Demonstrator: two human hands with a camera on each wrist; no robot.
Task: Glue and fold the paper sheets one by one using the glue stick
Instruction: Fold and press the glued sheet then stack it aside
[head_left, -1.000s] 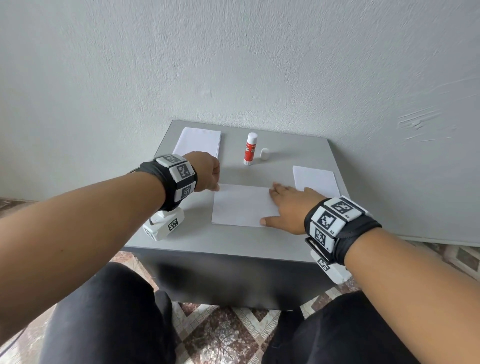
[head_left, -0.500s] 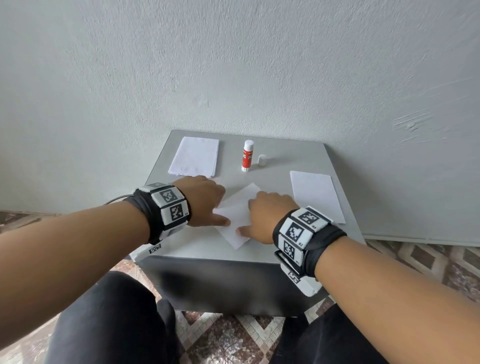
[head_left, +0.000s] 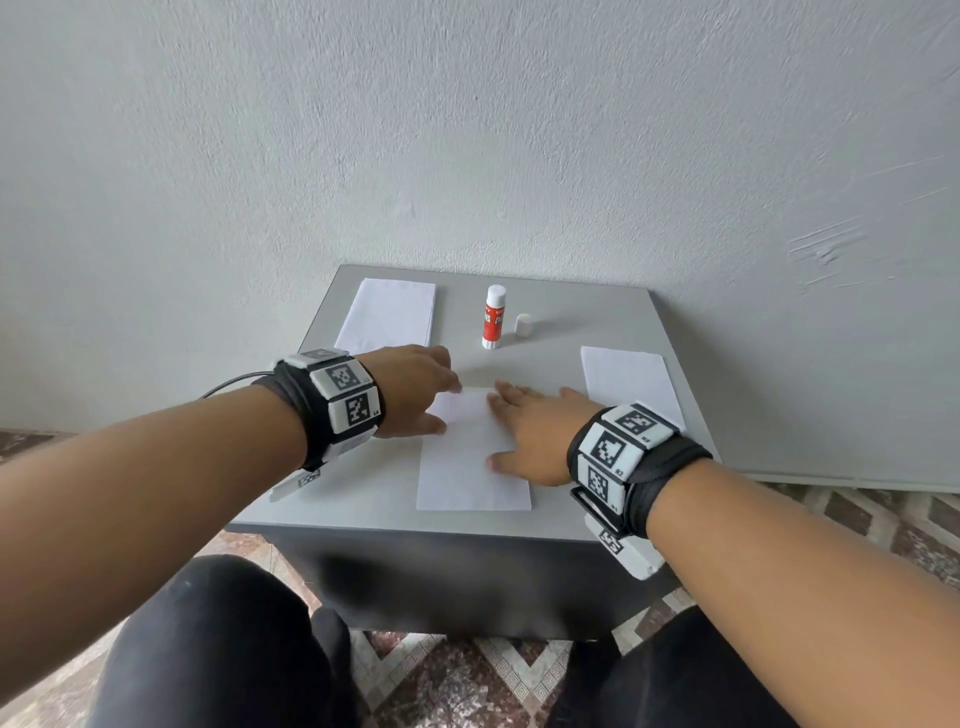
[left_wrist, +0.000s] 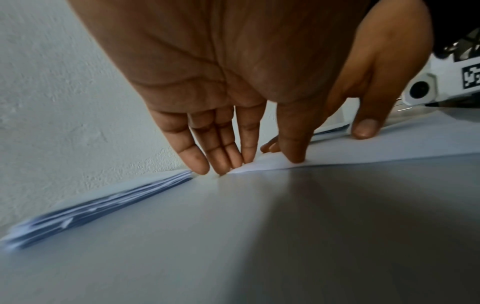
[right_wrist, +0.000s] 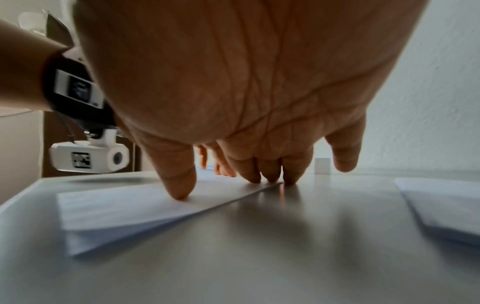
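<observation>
We are at the pressing step, as we judge it: a folded paper sheet (head_left: 470, 457) lies lengthwise in the lower middle of the head view, near the front edge of the grey table (head_left: 597, 499), where both arms reach it easily. Our right hand (head_left: 535, 434) lies flat on the sheet's right half, fingers straight and spread a little, gripping nothing; in the right wrist view the thumb and 3 fingertips (right_wrist: 270, 176) press down on the paper's far edge, which probably serves to bed the glued layers together. Our left hand (head_left: 415, 392) sits at the sheet's upper left corner, also flat with straight fingers holding nothing; the left wrist view shows its fingertips (left_wrist: 200, 164) touching the table and the paper's corner, likely pinning it so it cannot slide under the push. The glue stick (head_left: 493, 317) stands upright at the upper middle of the table, well apart from both hands, with what looks like its cap (head_left: 523, 326) just beside it to the right, so we judge it is left ready for another sheet. 1 stack of paper (head_left: 387, 314) rests at the upper left of the table, and another paper pile (head_left: 628, 382) at the right; which is finished work we cannot tell.
</observation>
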